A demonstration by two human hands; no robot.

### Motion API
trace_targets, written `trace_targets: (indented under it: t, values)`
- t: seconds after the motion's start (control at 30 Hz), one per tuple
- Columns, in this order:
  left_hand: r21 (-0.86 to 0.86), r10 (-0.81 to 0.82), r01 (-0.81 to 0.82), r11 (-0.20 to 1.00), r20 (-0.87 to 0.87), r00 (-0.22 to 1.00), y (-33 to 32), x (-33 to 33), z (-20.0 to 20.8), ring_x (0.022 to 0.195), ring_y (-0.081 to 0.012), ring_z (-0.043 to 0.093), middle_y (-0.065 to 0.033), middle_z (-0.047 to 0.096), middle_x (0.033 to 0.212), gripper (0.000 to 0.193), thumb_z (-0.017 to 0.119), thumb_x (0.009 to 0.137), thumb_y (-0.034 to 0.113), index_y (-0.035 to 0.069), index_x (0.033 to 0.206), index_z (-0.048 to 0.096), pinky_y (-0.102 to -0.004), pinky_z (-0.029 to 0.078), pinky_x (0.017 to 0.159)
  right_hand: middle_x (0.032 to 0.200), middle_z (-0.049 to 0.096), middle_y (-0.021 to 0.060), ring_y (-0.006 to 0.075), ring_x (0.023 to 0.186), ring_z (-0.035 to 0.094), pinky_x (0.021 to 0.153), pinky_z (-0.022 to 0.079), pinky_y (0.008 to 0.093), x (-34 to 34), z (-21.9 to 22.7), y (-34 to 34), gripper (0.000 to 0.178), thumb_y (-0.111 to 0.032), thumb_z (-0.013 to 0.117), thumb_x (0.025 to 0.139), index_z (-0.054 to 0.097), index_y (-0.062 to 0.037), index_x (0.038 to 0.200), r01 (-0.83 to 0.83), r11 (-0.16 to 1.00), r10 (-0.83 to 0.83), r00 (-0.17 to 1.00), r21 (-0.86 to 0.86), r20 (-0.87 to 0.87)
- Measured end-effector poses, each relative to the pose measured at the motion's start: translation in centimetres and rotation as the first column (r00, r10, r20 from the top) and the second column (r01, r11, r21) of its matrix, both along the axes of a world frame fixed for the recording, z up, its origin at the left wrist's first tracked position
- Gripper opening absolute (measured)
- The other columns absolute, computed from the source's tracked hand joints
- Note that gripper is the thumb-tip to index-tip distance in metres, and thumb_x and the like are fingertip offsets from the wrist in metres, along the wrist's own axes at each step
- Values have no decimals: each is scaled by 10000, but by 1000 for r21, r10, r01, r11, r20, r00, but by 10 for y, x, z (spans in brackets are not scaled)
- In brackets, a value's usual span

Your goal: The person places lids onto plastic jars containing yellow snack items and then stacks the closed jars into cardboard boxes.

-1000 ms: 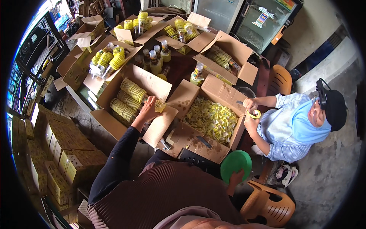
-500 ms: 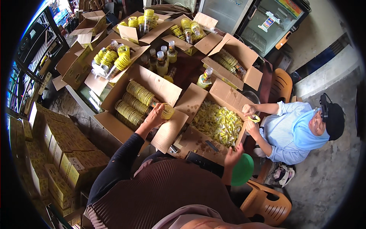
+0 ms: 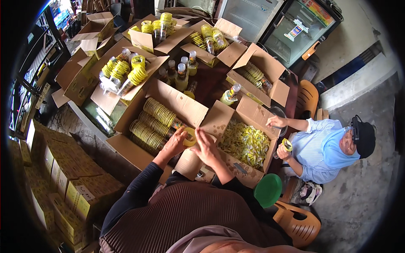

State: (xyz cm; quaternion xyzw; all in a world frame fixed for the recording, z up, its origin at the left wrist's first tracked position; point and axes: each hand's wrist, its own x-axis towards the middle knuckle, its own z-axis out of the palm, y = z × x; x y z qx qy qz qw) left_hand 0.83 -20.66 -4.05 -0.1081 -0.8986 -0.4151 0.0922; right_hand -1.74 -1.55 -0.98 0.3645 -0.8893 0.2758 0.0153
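Observation:
Over the front edge of an open cardboard box (image 3: 181,98), my left hand (image 3: 174,143) is closed around a yellow-rimmed cup (image 3: 190,137). My right hand (image 3: 207,148) reaches in from the other side with its fingers stretched out, fingertips close to the cup's rim. Whether they touch it I cannot tell. Inside the box lie several rows of nested yellow-rimmed cups (image 3: 154,120). To the right, a second cardboard box (image 3: 251,110) holds a heap of small yellow and white packets (image 3: 244,143).
Across the box, a co-worker (image 3: 316,143) holds a yellow-rimmed cup (image 3: 287,145). More open boxes with yellow-rimmed stacks (image 3: 120,69) and several bottles (image 3: 181,76) stand farther back. A green round lid or plate (image 3: 268,190) is at my right; stacked cartons (image 3: 76,168) fill the left.
My right hand has come from beside the packet box to the cup. My left hand has moved slightly right and nearer with it. The co-worker's hands have moved apart.

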Motion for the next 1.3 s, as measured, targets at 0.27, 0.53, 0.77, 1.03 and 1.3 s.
trace_targets:
  t: [0.27, 0.53, 0.77, 1.03, 1.3]
  values:
    - [3, -79, 79, 997, 78, 994, -5, 9, -6, 1267, -406, 422, -219, 410, 1359, 742, 824, 605, 55, 39, 1248, 453, -440, 396, 1058, 1229, 602, 144, 316, 1139, 576, 949, 477, 387, -52, -32, 10, 387, -275, 674, 874, 617, -36, 1173, 136, 951, -77, 974, -278, 211]
    - [58, -86, 79, 995, 121, 989, -14, 18, 24, 1294, -421, 366, -194, 299, 1433, 1072, 865, 555, 76, 167, 1459, 296, -457, 376, 1078, 1209, 476, 209, 334, 1032, 529, 916, 444, 428, -216, -55, 62, 755, -272, 758, 791, 344, -12, 1367, 564, 771, -557, 823, -297, 117]
    - [79, 19, -33, 996, 168, 986, -40, 36, 22, 1233, -363, 449, -175, 414, 1357, 906, 848, 615, 163, 88, 1392, 387, -420, 412, 1026, 1209, 546, 207, 362, 1080, 565, 962, 437, 421, -287, -64, 46, 797, -177, 768, 766, 291, -47, 1390, 528, 789, -541, 839, -315, 54]
    - [71, 58, -65, 995, 87, 995, -48, 28, 20, 1174, -362, 501, -183, 493, 1281, 679, 775, 709, 132, 27, 1303, 465, -410, 435, 992, 970, 569, 163, 313, 854, 592, 792, 488, 432, -283, -51, 62, 410, -89, 724, 771, 461, -26, 1080, 579, 751, -572, 811, -316, 125]
    - [12, 92, -93, 996, 68, 994, -39, 14, 38, 1201, -364, 493, -182, 488, 1318, 670, 763, 697, 74, 44, 1306, 485, -417, 437, 999, 1057, 596, 126, 230, 930, 638, 820, 504, 314, -259, -25, 95, 420, -32, 660, 853, 363, -41, 1150, 506, 593, -457, 852, -626, 255]
